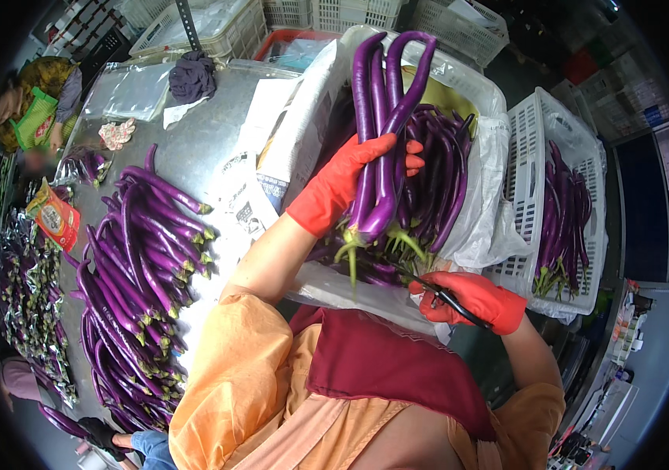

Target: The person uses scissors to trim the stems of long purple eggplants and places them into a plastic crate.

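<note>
Several long purple eggplants [379,111] are gripped in my left hand [351,173], which wears a red rubber glove. They stand above a plastic-lined crate [490,97], their green stems pointing toward me. My right hand [468,301], gloved the same way, holds black-handled scissors [441,294] just right of those stems. The blades point up and left, partly hidden in front of dark produce. More eggplants [443,176] fill the crate beneath my left hand.
On the metal table [217,132] to my left lies a large heap of eggplants [134,258]. Beyond it are bagged eggplants [31,299] and a dark cloth [192,76]. A white crate [566,235] with eggplants stands at right. A co-worker's black glove [99,436] holds an eggplant at lower left.
</note>
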`<state>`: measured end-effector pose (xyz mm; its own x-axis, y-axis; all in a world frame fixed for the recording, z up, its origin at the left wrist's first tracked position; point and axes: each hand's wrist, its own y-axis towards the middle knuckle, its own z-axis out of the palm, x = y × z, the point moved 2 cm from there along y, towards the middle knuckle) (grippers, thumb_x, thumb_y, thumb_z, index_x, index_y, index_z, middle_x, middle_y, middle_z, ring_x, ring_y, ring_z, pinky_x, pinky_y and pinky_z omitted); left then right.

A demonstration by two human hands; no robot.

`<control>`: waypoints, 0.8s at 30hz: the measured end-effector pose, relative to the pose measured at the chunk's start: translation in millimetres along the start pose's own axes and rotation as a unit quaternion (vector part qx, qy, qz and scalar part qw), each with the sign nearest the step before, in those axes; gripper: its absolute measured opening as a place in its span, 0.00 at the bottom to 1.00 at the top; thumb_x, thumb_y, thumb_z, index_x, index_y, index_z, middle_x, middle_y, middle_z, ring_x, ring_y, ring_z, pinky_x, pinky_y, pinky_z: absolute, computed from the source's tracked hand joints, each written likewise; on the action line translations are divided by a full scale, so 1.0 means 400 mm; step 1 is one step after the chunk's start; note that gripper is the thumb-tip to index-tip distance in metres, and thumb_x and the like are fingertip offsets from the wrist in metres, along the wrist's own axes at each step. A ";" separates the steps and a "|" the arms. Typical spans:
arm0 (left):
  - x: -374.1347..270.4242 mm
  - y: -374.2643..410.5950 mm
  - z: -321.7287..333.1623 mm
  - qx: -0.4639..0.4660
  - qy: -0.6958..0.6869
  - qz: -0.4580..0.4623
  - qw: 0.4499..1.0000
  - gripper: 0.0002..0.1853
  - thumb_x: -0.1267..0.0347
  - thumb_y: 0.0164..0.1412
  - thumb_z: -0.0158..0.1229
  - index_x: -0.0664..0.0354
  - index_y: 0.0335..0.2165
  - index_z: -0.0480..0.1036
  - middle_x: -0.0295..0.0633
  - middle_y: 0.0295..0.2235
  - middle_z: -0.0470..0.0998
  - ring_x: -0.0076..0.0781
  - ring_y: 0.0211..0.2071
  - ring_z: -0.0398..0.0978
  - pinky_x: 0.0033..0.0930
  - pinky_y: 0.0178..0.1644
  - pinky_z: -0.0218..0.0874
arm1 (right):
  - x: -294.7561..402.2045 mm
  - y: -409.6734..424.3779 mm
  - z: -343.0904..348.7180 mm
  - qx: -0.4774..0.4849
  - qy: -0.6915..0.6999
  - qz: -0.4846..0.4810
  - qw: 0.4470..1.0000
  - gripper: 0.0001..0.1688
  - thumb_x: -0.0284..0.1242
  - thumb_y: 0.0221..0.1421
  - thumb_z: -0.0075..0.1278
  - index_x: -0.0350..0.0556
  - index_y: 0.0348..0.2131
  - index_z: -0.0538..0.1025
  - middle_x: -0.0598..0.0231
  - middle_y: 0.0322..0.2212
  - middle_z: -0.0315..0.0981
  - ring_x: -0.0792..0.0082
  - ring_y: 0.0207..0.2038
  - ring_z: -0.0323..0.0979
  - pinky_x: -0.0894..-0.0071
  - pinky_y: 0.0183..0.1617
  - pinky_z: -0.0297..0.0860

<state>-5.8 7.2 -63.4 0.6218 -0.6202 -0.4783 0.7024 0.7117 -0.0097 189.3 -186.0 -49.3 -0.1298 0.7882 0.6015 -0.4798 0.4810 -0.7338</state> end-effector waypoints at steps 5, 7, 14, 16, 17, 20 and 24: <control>-0.002 0.004 -0.018 -0.037 0.088 0.026 0.995 0.24 0.67 0.59 0.58 0.66 0.51 0.65 0.50 0.45 0.75 0.40 0.43 0.76 0.41 0.49 0.70 | 0.071 -0.036 0.060 -0.074 -0.411 -0.184 0.890 0.21 0.37 0.64 0.39 0.41 0.47 0.71 0.68 0.26 0.71 0.77 0.30 0.73 0.80 0.29 0.64; 0.000 0.009 -0.019 -0.044 0.104 0.028 0.993 0.25 0.67 0.58 0.60 0.66 0.51 0.65 0.50 0.44 0.75 0.40 0.43 0.76 0.40 0.48 0.70 | 0.069 -0.040 0.056 -0.081 -0.438 -0.181 0.877 0.22 0.36 0.58 0.47 0.42 0.48 0.71 0.65 0.27 0.73 0.72 0.31 0.75 0.75 0.32 0.67; 0.026 0.018 -0.022 -0.123 0.307 0.136 0.934 0.24 0.68 0.57 0.61 0.65 0.50 0.64 0.43 0.40 0.75 0.34 0.40 0.75 0.35 0.44 0.69 | 0.022 -0.054 0.011 -0.258 -0.120 -0.234 0.930 0.27 0.26 0.51 0.58 0.40 0.51 0.68 0.66 0.29 0.74 0.76 0.32 0.73 0.76 0.41 0.69; 0.073 0.027 -0.043 -0.165 0.338 0.184 0.908 0.25 0.69 0.57 0.61 0.64 0.50 0.63 0.42 0.40 0.75 0.32 0.40 0.75 0.34 0.44 0.68 | 0.091 -0.018 0.047 -0.327 -0.043 -0.274 0.904 0.27 0.25 0.54 0.56 0.40 0.52 0.67 0.64 0.33 0.73 0.74 0.34 0.73 0.75 0.44 0.69; 0.085 0.025 -0.038 -0.171 0.316 0.175 0.917 0.25 0.69 0.57 0.61 0.64 0.51 0.62 0.42 0.40 0.75 0.32 0.40 0.75 0.34 0.44 0.68 | 0.111 0.009 0.050 -0.345 0.002 -0.279 0.896 0.26 0.25 0.55 0.55 0.40 0.52 0.66 0.62 0.35 0.72 0.73 0.36 0.72 0.75 0.46 0.68; 0.119 0.016 0.026 -0.164 0.245 0.146 0.944 0.25 0.67 0.58 0.61 0.63 0.51 0.62 0.42 0.41 0.75 0.31 0.39 0.75 0.34 0.42 0.69 | 0.094 0.094 0.027 -0.356 -0.068 -0.287 0.887 0.27 0.28 0.53 0.56 0.40 0.51 0.65 0.57 0.43 0.68 0.71 0.42 0.69 0.72 0.48 0.66; 0.079 0.006 -0.001 -0.150 0.183 0.024 0.971 0.19 0.70 0.59 0.58 0.66 0.47 0.67 0.45 0.39 0.77 0.35 0.38 0.77 0.35 0.41 0.70 | 0.069 0.069 -0.004 -0.276 0.204 -0.341 0.875 0.25 0.27 0.52 0.55 0.44 0.48 0.65 0.57 0.36 0.71 0.67 0.35 0.72 0.71 0.38 0.67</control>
<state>15.2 -10.5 -79.1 0.4482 -0.4641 -0.7640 0.5094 0.8349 -0.2083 173.9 -150.5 -53.4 0.3989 0.2618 0.8788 0.1829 0.9164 -0.3560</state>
